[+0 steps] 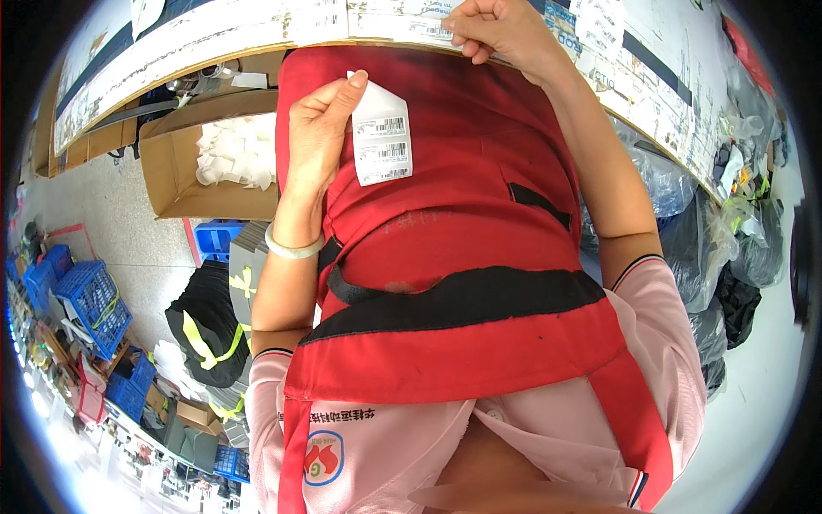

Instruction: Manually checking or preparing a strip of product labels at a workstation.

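My left hand (317, 128) pinches a short strip of white barcode labels (383, 154) between thumb and fingers. The strip hangs in front of my red apron (462, 171), its printed side facing up. At the worktable's edge, my right hand (501, 34) has thumb and fingers pressed together. Its fingertips meet a small white barcode label (434, 31) at the tabletop's edge. Whether that label is gripped or stuck to the table cannot be made out.
The worn white worktable (231, 38) spans the top, patched with tape and labels. Below it, an open cardboard box (175, 171) holds white paper scraps (240, 154). Blue crates (94, 300) and black bundles (205, 317) stand at left, plastic bags (689, 248) at right.
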A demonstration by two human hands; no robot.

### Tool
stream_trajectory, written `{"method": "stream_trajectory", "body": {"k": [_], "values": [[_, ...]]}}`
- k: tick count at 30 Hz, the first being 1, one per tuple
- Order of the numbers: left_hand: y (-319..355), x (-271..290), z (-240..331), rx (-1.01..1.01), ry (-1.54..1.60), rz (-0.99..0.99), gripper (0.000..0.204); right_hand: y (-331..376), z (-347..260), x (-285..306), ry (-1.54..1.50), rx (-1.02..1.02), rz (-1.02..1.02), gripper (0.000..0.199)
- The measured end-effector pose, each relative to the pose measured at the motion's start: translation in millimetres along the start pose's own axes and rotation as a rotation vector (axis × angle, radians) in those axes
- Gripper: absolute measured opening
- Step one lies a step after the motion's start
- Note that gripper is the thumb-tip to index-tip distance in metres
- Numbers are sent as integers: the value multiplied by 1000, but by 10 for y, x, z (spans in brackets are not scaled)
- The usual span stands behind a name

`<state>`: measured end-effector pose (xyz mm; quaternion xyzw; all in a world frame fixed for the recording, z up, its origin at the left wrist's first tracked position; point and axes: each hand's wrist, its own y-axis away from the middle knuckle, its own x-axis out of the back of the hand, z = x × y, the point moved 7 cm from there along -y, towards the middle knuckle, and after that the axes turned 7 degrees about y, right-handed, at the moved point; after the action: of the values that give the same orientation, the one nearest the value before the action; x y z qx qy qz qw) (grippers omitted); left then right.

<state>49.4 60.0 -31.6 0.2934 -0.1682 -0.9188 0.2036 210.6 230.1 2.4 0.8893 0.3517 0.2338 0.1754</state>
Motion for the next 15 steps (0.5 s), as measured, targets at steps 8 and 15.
{"method": "stream_trajectory", "body": {"k": [8,15], "values": [[8,1,6,-2,-20,7,20,32,-128,-37,151,42,21,20],[9,-15,19,-12,-44,-13,21,65,-64,-13,67,127,20,19]]}}
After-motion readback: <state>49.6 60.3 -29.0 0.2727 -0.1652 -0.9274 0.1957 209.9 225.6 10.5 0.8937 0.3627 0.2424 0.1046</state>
